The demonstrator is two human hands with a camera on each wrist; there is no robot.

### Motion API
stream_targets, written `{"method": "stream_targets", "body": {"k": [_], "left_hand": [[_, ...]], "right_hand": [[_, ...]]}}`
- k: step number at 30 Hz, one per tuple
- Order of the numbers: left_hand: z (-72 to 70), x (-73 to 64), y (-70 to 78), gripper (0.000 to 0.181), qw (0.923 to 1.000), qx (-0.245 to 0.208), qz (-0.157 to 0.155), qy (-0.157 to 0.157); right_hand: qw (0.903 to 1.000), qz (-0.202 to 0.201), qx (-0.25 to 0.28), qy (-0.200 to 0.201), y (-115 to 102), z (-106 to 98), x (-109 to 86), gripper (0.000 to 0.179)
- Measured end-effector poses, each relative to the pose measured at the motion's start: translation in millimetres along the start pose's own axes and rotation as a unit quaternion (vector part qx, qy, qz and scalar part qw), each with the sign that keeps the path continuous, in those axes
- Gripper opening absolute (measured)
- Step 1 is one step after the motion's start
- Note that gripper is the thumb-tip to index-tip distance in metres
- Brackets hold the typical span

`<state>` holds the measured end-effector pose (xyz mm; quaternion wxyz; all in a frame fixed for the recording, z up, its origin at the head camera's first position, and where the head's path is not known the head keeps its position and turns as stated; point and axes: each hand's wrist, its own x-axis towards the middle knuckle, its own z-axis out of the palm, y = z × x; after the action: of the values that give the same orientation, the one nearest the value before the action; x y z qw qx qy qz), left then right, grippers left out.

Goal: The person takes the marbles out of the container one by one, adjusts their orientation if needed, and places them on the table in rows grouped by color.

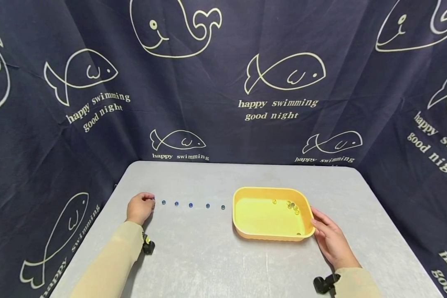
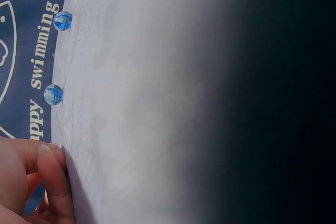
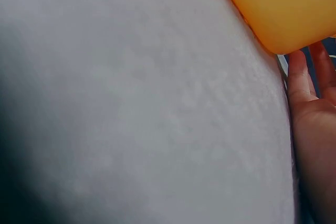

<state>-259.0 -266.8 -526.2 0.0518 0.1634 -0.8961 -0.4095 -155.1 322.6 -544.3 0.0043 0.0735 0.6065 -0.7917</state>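
Note:
At the left end of a row of blue marbles (image 1: 191,205), my left hand (image 1: 140,208) pinches a small bluish marble (image 1: 153,198) between thumb and fingertips, close over the table. In the left wrist view the fingers hide that marble, and two blue glass marbles (image 2: 53,94) show beyond them. My right hand (image 1: 330,236) touches the right end of a yellow plastic tub (image 1: 270,237) with fairly straight fingers and the thumb at its rim. Several yellowish marbles and a darker one (image 1: 292,205) lie inside the tub, mostly toward its right side.
The grey table (image 1: 208,265) carries the row, which runs from my left hand to the tub's left wall. Dark blue curtains (image 1: 223,82) with fish drawings stand behind the table and at both sides.

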Motion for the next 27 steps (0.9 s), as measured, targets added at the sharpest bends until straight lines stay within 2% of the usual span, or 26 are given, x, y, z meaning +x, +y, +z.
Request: {"method": "stream_targets", "body": {"k": [5,14,20,23,27], "left_hand": [[-0.4,-0.3,0.6,0.022,1.0,-0.008,-0.004,-0.001],[0.3,1.9,-1.6,0.024,0.9984,-0.052,-0.022,-0.006],[-0.6,1.7,-0.1,0.025,0.9925,-0.116,-0.039,-0.004],[-0.1,-0.3,4.3,0.025,0.9888,-0.145,-0.034,-0.003],[4.8,-6.1,16.8,0.026,0.9878,-0.155,-0.015,-0.012]], "right_hand": [[1.0,0.003,-0.003,0.003,-1,1,0.4,0.058],[0.9999,0.01,-0.007,0.004,-4,1,1.3,0.063],[1.0,0.003,0.002,-0.003,-4,-1,1.9,0.057],[0.9999,0.0,0.008,-0.007,-3,-2,4.2,0.053],[0.9999,0.002,0.008,-0.007,-2,-3,7.2,0.054]]}}
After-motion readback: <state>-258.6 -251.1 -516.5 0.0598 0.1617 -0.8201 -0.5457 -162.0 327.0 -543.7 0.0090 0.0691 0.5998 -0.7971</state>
